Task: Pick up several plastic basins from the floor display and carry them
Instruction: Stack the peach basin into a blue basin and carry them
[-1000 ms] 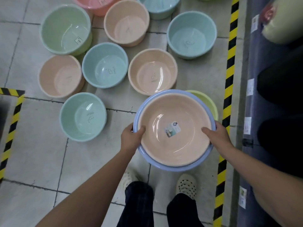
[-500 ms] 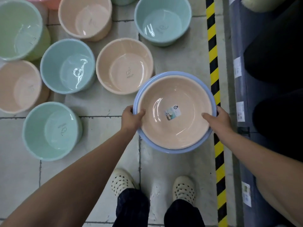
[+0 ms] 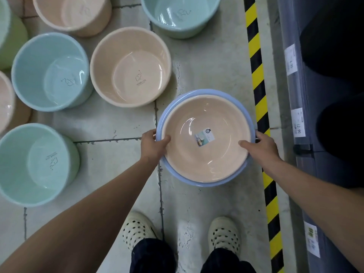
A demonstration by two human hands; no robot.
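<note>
Down by the shelf edge, a person stood on the tiled floor [image 3: 206, 66] holding two nested basins out in front of them, clear of the ground and above their own feet. The peach basin [image 3: 206, 146] sat inside the blue basin [image 3: 171, 107], whose rim showed as a thin ring all round it. The left hand [image 3: 152, 142] had its grip closed on the left rim, thumb hooked inside the peach basin and fingers wrapped under the outside. The right hand [image 3: 262, 144] gripped the right rim the same way, thumb lying across the inner wall. A small label [image 3: 202, 137] was stuck near the middle of the peach basin's bottom. Other basins stayed on the floor to the left and beyond: a peach one [image 3: 131, 66] just past the held pair, a pale blue one [image 3: 51, 71] beside that, a mint one [image 3: 37, 164] nearer the person, another peach one [image 3: 72, 14] and a teal one [image 3: 181, 16] at the far edge. A yellow and black stripe [image 3: 260, 95] ran along the floor just right of the held basins, and past it stood a grey shelf [image 3: 291, 115] with price tags [image 3: 298, 123] on its edge. Two cream perforated clogs [image 3: 137, 231] showed below, with dark trouser legs above them.
</note>
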